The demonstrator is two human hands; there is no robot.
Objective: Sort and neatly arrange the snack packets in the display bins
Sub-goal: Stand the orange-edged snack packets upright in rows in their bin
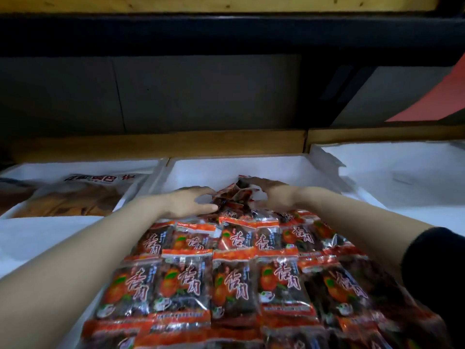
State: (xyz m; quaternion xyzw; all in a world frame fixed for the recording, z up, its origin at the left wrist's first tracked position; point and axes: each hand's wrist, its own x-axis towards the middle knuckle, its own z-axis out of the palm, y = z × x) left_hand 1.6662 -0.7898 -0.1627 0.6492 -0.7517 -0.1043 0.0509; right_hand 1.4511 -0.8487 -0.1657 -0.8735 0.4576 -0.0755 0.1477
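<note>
both hands reach to the far end of the middle bin [251, 165], where loose packets [232, 197] sit in a jumbled heap. the left hand [191, 202] and right hand [273, 195] cup it from either side, fingers [202, 192] curled round the heap, probably to gather it for laying out. nearer in that bin the rows of packets [226, 273] lie flat, face up, long axes running near to far, tops toward the bin's far wall; the loose ones tip every way.
</note>
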